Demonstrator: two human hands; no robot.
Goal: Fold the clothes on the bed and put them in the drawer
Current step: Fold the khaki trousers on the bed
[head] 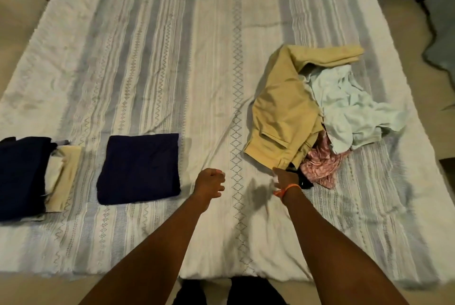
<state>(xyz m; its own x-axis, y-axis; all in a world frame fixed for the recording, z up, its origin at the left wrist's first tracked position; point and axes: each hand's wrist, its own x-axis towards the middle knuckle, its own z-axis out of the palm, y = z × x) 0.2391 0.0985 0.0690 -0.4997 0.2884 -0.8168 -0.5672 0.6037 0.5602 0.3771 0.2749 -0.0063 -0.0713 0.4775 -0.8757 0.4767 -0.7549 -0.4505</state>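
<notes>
Landmark: the folded navy garment, which lay flat and square on the bed toward its near edge; every place below was taken from it.
Left hand: your left hand hung just right of the navy garment, fingers loosely curled, holding nothing.
Right hand: your right hand, with an orange wristband, was farther right, its fingers reaching the near hem of the khaki trousers; whether they had closed on the cloth could not be told.
Step in hand: by my reading, you were taking the next piece from the unfolded heap.
How to do it well: you would have done best to pinch the trousers at the waistband, lift them free of the heap, and spread them on the bare sheet between heap and navy garment before folding.
Heap, right of and beyond the navy garment: one pair of khaki trousers, one pale mint garment, one pink patterned garment, and a scrap of black cloth under your right hand.
Folded, left of it: one stack holding at least one navy and one cream piece.
Drawer: none showed.
</notes>
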